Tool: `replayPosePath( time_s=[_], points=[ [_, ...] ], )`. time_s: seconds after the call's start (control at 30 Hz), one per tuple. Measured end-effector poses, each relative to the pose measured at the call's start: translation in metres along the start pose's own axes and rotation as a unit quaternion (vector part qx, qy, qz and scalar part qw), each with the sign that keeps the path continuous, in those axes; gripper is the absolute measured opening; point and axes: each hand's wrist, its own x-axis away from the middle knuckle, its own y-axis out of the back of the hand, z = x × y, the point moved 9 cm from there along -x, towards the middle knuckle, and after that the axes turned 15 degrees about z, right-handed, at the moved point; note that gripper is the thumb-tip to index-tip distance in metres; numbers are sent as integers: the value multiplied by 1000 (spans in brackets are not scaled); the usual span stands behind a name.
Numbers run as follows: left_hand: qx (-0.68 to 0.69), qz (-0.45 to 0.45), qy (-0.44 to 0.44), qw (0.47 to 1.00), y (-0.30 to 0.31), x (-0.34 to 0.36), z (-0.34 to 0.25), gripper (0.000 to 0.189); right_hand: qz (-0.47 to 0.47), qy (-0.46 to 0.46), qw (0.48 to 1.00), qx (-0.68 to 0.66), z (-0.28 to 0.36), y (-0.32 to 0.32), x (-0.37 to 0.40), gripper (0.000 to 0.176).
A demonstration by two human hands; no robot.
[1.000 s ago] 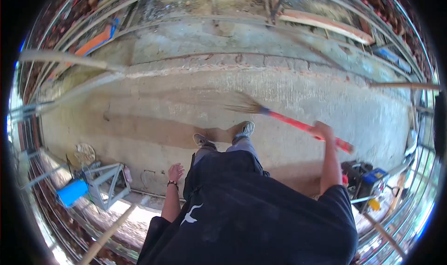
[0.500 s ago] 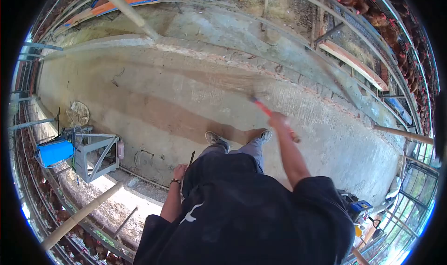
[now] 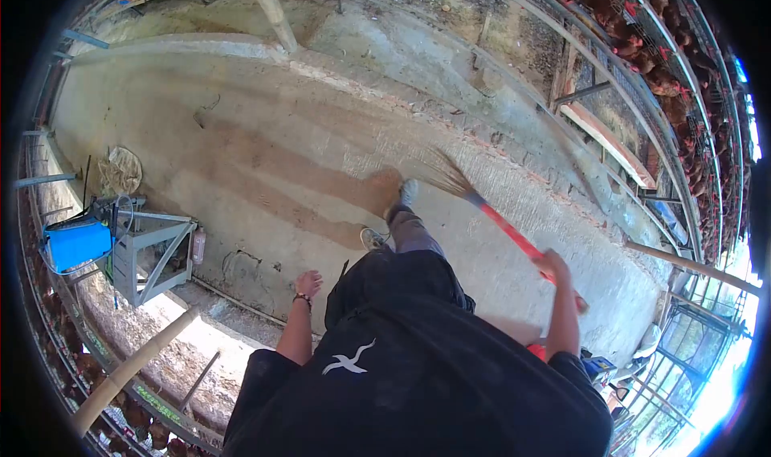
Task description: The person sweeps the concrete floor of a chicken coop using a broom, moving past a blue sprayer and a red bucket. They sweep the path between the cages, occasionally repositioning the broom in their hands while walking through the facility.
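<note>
My right hand [image 3: 552, 266] is wrapped round the red handle of a broom [image 3: 514, 234], near its end. The broom slants away to the upper left, and its thin, fanned brown bristles [image 3: 446, 176] lie over the concrete floor, ahead of my feet. On the other side of my body, my left hand [image 3: 307, 283] hangs with loosely bent fingers and nothing visible in it. A bracelet circles that wrist.
A low brick-edged kerb [image 3: 377, 94] runs along the walkway. Left stand a grey metal frame [image 3: 152, 256], a blue box [image 3: 79, 244] and a pale round sack-like thing [image 3: 122, 170]. Bamboo poles [image 3: 136, 369] cross the sides. Caged brown hens [image 3: 642, 55] line the upper right.
The broom and my right hand have moved right and nearer my body. One foot has stepped forward. The dark thin thing seen beside my left hand no longer shows.
</note>
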Motion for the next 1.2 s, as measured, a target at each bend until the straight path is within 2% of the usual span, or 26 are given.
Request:
replayPosePath(
  time_s=[0.07, 0.13, 0.2, 0.3, 0.33, 0.37, 0.4, 0.43, 0.47, 0.5, 0.53, 0.57, 0.6, 0.63, 0.67, 0.73, 0.8, 0.83, 0.9, 0.93, 1.0, 1.03, 1.07, 1.1, 1.17, 1.2],
  points=[
    [-24, 12, 5, 1000, -25, 0, -4, 23, -2, -89, 994, -62, -87, -1, -33, 36],
    [-220, 64, -127, 965, -39, -15, -28, 24, -36, -146, 983, -106, -118, -5, -56, 32],
    [-393, 75, -251, 881, -43, -30, -38, 24, -65, -201, 972, -106, -111, -1, -75, 30],
    [-584, 31, -384, 715, -42, -27, -77, 24, -117, -151, 980, -48, -4, 2, -138, 33],
    [-627, 15, -400, 668, -45, -9, -98, 24, -120, -11, 992, -24, 70, 0, -153, 36],
    [-668, 5, -410, 621, -48, 13, -114, 24, -90, 13, 996, 9, 137, -13, -181, 39],
    [-545, 8, -265, 795, -18, 9, -126, 24, -45, 50, 997, 23, 217, -13, -168, 35],
    [-383, 5, -107, 918, -1, 10, -134, 24, -71, 101, 991, 57, 285, -22, -188, 33],
    [-195, -2, 52, 979, 10, 13, -130, 24, -53, 137, 988, 38, 353, 4, -126, 31],
    [-368, 8, -43, 929, 8, 13, -173, 24, -18, 133, 989, 56, 400, 8, -115, 38],
    [-527, 18, -132, 839, 15, 13, -206, 25, 2, 156, 986, 57, 438, 15, -97, 37],
    [-663, 31, -214, 717, 20, 11, -228, 26, 22, 176, 982, 61, 461, 21, -83, 36],
    [-346, 101, -212, 908, 68, -20, -236, 26, 17, 193, 979, 71, 469, 26, -74, 36],
    [22, 156, -178, 971, 96, -48, -230, 26, 10, 209, 974, 84, 476, 31, -68, 35],
    [40, 111, -194, 974, 94, -41, -252, 25, 5, 224, 969, 99, 481, 33, -64, 34],
    [25, 31, -194, 980, 65, -7, -302, 23, -53, 309, 948, 60, 457, 36, -70, 34],
    [-41, -35, -164, 985, 33, 17, -332, 21, 150, 304, 940, -36, 400, 23, -84, 39],
    [-53, -35, -154, 986, 29, 15, -330, 20, 181, 297, 932, -102, 365, 24, -80, 42],
    [-77, -34, -136, 987, 27, 12, -326, 18, 203, 214, 947, -128, 297, 46, -44, 38],
    [-61, 1, -113, 992, 31, 6, -315, 18, 149, 177, 962, -144, 252, 54, -46, 35],
    [-32, 69, -66, 995, 58, -20, -269, 18, 161, 54, 960, -222, 178, 64, -28, 27],
    [-400, 92, -131, 902, 59, -29, -270, 21, 143, -19, 966, -213, 152, 70, -19, 26],
    [-695, 7, -217, 685, 61, -29, -268, 24, 124, -92, 966, -206, 134, 75, -8, 26],
    [-717, 8, -244, 653, 68, -26, -258, 24, 62, -122, 973, -185, 132, 81, -5, 26],
    [-658, 37, -241, 713, 93, -25, -262, 25, -67, -180, 970, -146, 140, 86, -2, 25],
    [-648, 40, -238, 722, 106, -23, -271, 26, -75, -183, 967, -163, 143, 72, -15, 25]
  ],
)
